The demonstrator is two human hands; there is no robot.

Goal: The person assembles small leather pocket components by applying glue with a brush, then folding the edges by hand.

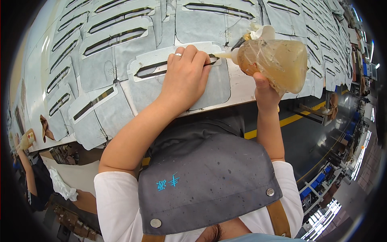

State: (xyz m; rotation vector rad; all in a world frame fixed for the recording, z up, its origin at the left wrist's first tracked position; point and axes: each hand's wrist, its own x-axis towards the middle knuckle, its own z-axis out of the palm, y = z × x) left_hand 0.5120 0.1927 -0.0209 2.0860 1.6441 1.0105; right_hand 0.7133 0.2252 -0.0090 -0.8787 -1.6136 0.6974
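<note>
A grey fabric piece with a pale-bordered, dark zip-like slot lies on the white table in front of me. My left hand is over the slot, fingers bent and drawn together at its right part; the fingertips are partly hidden. In my right hand is a squeeze bottle of amber liquid, probably glue, with clear film wrapped round it. It is tipped on its side, and its narrow nozzle points left to the slot's right end, close to my left thumb.
Several similar slotted grey pieces cover the table, overlapping, with loose threads. The white table's near edge runs just before my apron. At far left another person's hand holds a bottle. A yellow floor line crosses the dark floor at right.
</note>
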